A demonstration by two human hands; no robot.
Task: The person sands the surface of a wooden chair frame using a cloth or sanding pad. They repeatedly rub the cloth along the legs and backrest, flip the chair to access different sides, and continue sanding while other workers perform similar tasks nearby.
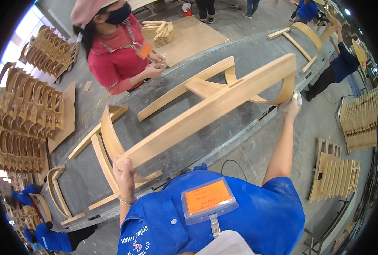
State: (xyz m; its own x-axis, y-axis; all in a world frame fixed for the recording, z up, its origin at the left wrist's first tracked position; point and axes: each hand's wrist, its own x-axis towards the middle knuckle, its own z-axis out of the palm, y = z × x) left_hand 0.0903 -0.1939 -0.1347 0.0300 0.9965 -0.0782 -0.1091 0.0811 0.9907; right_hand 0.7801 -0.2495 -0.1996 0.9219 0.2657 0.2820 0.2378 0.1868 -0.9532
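Note:
A pale wooden chair frame (210,106) with two long straight legs, a crosspiece and a curved rail is tilted over the grey table. My left hand (125,175) grips the near leg at its lower left end, fingers wrapped round the wood. At the frame's right end my right hand (291,108) is closed on a small white piece (298,99), perhaps cloth or a pad, against the curved rail. Part of that hand's grip is hidden.
Another wooden frame (106,148) lies left on the table (172,140), with a smaller one (55,193) beyond it and one (303,38) at the far right. Opposite stands a co-worker in pink (112,63). Stacked curved parts (27,106) fill the left; pallets of slats (335,176) stand right.

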